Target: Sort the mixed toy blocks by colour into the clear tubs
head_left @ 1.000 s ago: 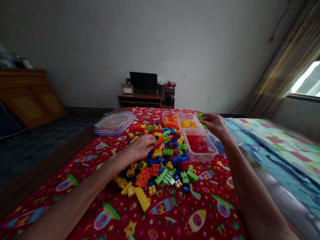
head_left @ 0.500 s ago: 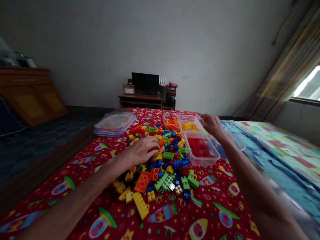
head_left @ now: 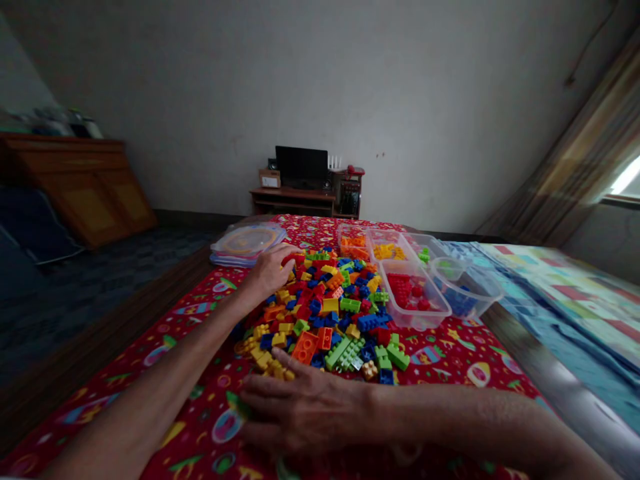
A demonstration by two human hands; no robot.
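Note:
A heap of coloured toy bricks (head_left: 330, 310) lies on a red patterned cloth (head_left: 450, 373). My left hand (head_left: 273, 268) rests at the heap's far left edge, fingers loosely bent against red and yellow bricks, and I see nothing gripped. My right hand (head_left: 303, 410) lies flat on the cloth at the near edge of the heap. Its fingers are spread and point left, and the fingertips touch yellow bricks. Clear tubs stand to the right of the heap: one with red bricks (head_left: 415, 295), one with yellow (head_left: 385, 251), one with orange (head_left: 351, 243) and one with blue (head_left: 465, 293).
A stack of clear lids (head_left: 245, 241) sits at the far left of the cloth. A colourful mat (head_left: 575, 293) lies to the right. A low desk with a monitor (head_left: 303, 167) stands against the back wall, and a wooden cabinet (head_left: 85, 187) is on the left.
My right hand has left the tubs and come down flat at the near edge of the heap. My left hand has moved to the far left edge. The near bricks are pushed closer together.

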